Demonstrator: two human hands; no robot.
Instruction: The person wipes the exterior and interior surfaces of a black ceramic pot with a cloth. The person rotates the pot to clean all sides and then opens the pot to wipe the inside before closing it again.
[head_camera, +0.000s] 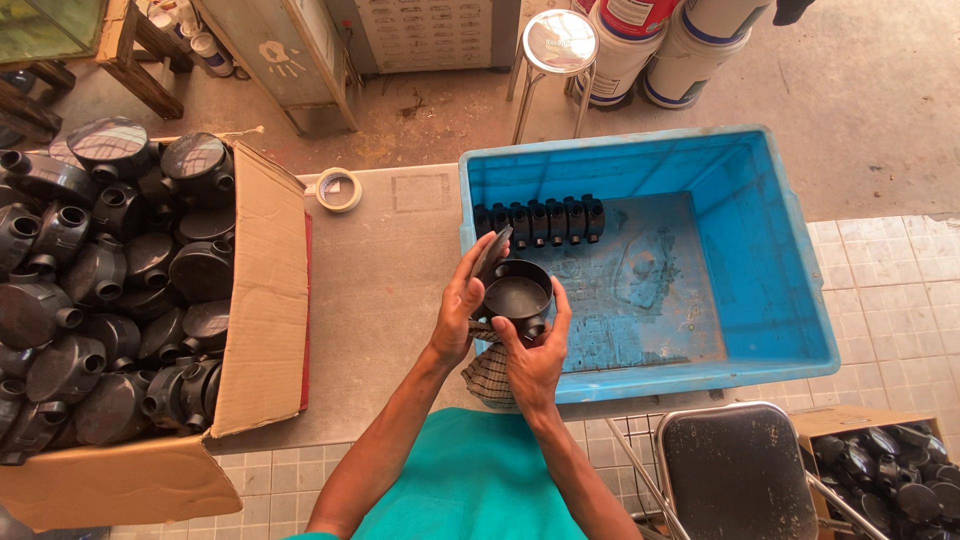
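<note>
Hands: left hand (458, 305) is clamped on flat black lid (491, 255); right hand (535, 352) cups open black junction box (516, 294) over blue crate (780, 300) edge. Lid should be squared w/ rim, box kept level.

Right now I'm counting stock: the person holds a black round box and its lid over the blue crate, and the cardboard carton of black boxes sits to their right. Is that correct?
Not quite. The carton of black boxes sits to the person's left, not right, as the head view shows. The rest holds: the right hand holds the round box and the left hand its lid, at the blue crate.
</note>
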